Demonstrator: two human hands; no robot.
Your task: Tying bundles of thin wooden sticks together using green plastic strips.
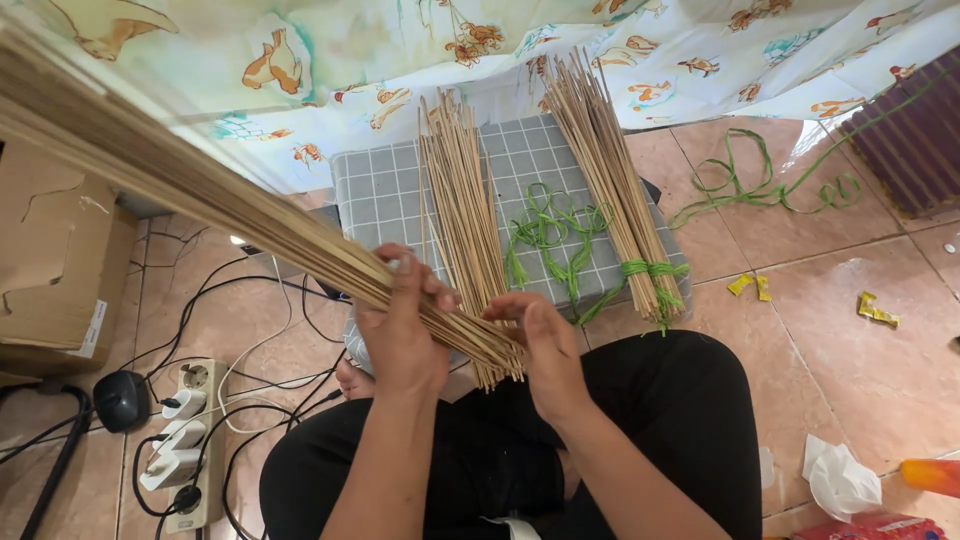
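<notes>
— What have the hands got?

— The left hand (400, 335) is wrapped around a long bundle of thin sticks (230, 215), fingers closed on it near the cut ends. The bundle slants up and away to the upper left, over the person's lap. The right hand (545, 350) is flat and open, palm pressed against the stick ends (squaring them up, it looks like).

— How would that bundle handle?

— Light, I'd judge, and each stick stiff but easy to snap. Loose sticks slide past one another, so a firm grip close to the ends, where the left hand sits, seems best.

— And around it?

— A grey checked cushion (380, 195) lies just ahead, with a loose pile of sticks (460, 200) and a tied bundle (615, 190) bound with green string (650, 270). More green string (550, 230) lies between them. A power strip (185, 440) with cables sits on the tiled floor (860, 360) to the left; the crumpled white thing (840, 480) at right may be tissue, hard to tell.
</notes>
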